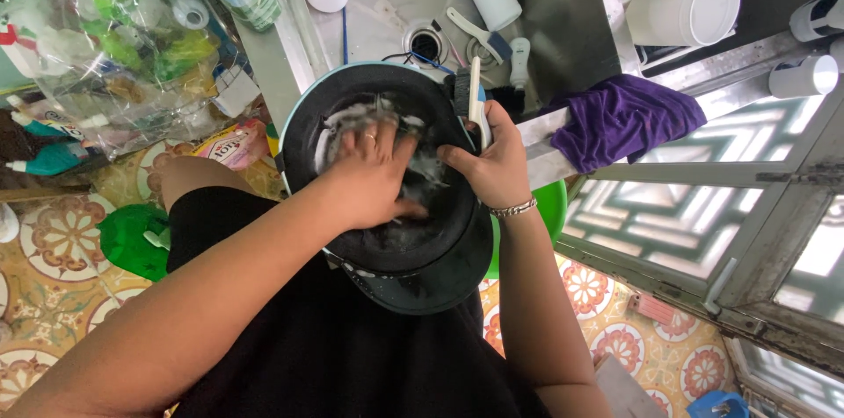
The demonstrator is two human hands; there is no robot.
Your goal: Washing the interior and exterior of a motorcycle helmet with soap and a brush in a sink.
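Inside the round black helmet (pixel 413 242), left hand (pixel 374 176) rubs what looks like soapy foam (pixel 352 115).

Patterned floor tiles (pixel 53 242) in orange and cream surround a steel sink (pixel 563 22). A purple cloth (pixel 620 119) drapes its front edge. Daylight enters through a grilled window (pixel 703 198) at right.
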